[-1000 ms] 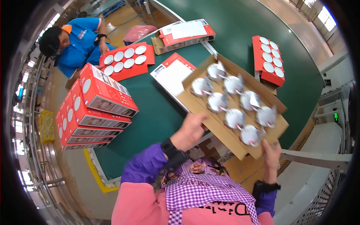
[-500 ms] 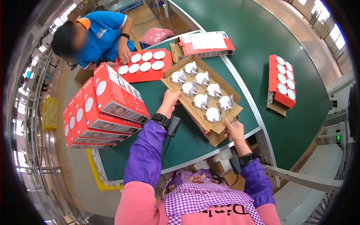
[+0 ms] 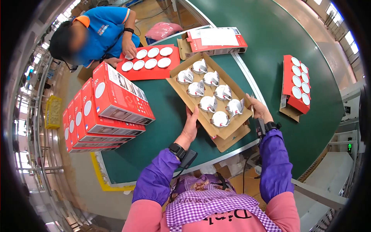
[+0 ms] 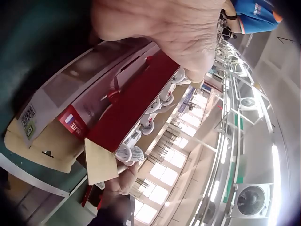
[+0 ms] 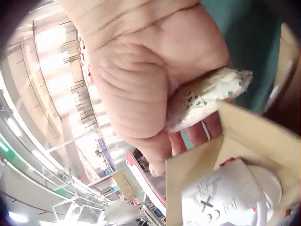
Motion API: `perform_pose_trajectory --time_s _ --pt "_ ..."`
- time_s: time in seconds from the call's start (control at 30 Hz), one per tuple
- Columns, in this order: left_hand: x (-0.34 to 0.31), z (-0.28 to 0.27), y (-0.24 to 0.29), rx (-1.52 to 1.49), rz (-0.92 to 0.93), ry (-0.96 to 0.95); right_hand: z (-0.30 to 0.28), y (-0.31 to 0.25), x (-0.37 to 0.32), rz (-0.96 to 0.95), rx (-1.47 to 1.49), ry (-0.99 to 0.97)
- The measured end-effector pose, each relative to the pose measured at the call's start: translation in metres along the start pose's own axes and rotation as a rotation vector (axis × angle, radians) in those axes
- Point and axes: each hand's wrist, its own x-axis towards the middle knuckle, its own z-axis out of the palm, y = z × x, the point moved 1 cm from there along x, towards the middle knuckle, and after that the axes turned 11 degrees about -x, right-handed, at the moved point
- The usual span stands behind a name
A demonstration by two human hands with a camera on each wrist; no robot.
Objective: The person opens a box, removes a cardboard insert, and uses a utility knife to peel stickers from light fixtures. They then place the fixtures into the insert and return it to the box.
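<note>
A brown cardboard tray [image 3: 210,124] holding several white downlights [image 3: 223,92] lies tilted in the middle of the head view. Its outer wall shows red in the left wrist view, above a red and white box [image 4: 51,101]. My left hand [image 3: 190,125] rests along the tray's near left side, fingers straight and thumb by the rim. At the opposite side, my right hand [image 3: 259,109] has its fingertips right at the rim. Its fingers curl round a clear plastic packet [image 5: 207,99] with green marks, held against the palm. A paper-wrapped downlight [image 5: 221,193] sits just below it.
Red boxes [image 3: 119,92] stand stacked at the left. Another person [image 3: 104,34] works over a red panel of white discs [image 3: 148,73]. An open-ended carton [image 3: 216,40] lies at the back, and a red box with discs [image 3: 295,83] stands right on the green table [image 3: 309,38].
The tray first moved left and back, over the box beneath it. My left hand has since slid nearer along its side, and my right hand has gone from its near end to its right side.
</note>
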Motion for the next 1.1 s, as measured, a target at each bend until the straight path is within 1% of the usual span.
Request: perform_pose_trajectory --time_s 0.07,0.1,0.13,0.17,0.2,0.27,0.33,0.4,0.43,0.47,0.53,0.57,0.63,0.67,0.7,0.73,0.77,0.8,0.83,0.87,0.9,0.97,1.03,1.07,1.1 --pt "0.0 -0.007 -0.005 -0.022 -0.041 -0.021 0.007 0.017 -0.002 0.026 0.082 -0.14" --pt "-0.003 -0.009 -0.003 -0.033 -0.047 -0.024 0.013 0.022 -0.013 0.002 0.091 -0.173" --pt "-0.009 -0.009 0.003 -0.042 -0.055 -0.026 0.021 0.027 -0.024 -0.014 0.103 -0.168" --pt "-0.02 -0.01 0.007 -0.026 -0.123 0.039 0.029 0.034 -0.036 -0.002 0.109 -0.149" --pt "-0.031 -0.011 0.011 -0.017 -0.129 0.042 0.035 0.041 -0.048 0.009 0.115 -0.128" --pt "-0.053 -0.017 0.014 0.007 -0.219 0.035 0.047 0.058 -0.075 0.002 0.123 -0.061" --pt "-0.07 -0.033 0.013 0.071 -0.223 0.058 0.056 0.082 -0.1 0.042 0.13 -0.019" --pt "-0.083 -0.055 0.008 0.138 -0.286 0.029 0.065 0.106 -0.118 0.09 0.147 -0.018" --pt "-0.09 -0.054 0.008 0.208 -0.24 0.072 0.07 0.116 -0.124 0.053 0.137 -0.075" --pt "-0.094 -0.059 0.007 0.22 -0.24 0.073 0.076 0.122 -0.13 0.063 0.153 -0.084" --pt "-0.099 -0.076 -0.002 0.219 -0.23 0.11 0.077 0.128 -0.129 0.026 0.223 -0.127" --pt "-0.099 -0.083 -0.005 0.235 -0.183 0.134 0.074 0.127 -0.124 0.026 0.224 -0.141" --pt "-0.109 -0.065 0.011 0.246 -0.188 0.136 0.066 0.126 -0.116 0.004 -0.041 -0.081" --pt "-0.109 -0.057 0.016 0.247 -0.182 0.117 0.066 0.121 -0.114 -0.099 -0.087 0.13" --pt "-0.104 -0.062 0.018 0.249 -0.18 0.111 0.058 0.105 -0.111 -0.064 -0.065 0.201" --pt "-0.106 -0.071 0.022 0.492 0.048 0.182 0.05 0.09 -0.113 -0.019 -0.035 0.275" --pt "-0.105 -0.079 0.027 0.73 0.276 0.242 0.042 0.077 -0.111 -0.056 -0.123 0.32" --pt "-0.099 -0.076 0.041 0.735 0.259 0.219 0.038 0.062 -0.109 -0.091 -0.211 0.375" --pt "-0.092 -0.06 0.065 1.016 0.465 0.116 0.044 0.046 -0.109 -0.084 -0.207 0.403" --pt "-0.085 -0.045 0.081 1.277 0.676 0.021 0.057 0.027 -0.108 -0.205 -0.256 0.408" --pt "-0.068 -0.037 0.09 1.347 0.784 -0.095 0.072 0.005 -0.104 -0.333 -0.313 0.403" --pt "-0.037 -0.007 0.102 1.43 0.773 -0.244 0.109 -0.034 -0.092 -0.397 -0.397 0.3" --pt "-0.005 0.012 0.098 1.431 0.733 -0.309 0.144 -0.065 -0.067 -0.478 -0.571 0.235" --pt "0.012 0.017 0.092 1.42 0.736 -0.306 0.15 -0.068 -0.043 -0.478 -0.581 0.237" --pt "0.027 0.019 0.084 1.405 0.708 -0.339 0.153 -0.064 -0.015 -0.567 -0.761 0.252"
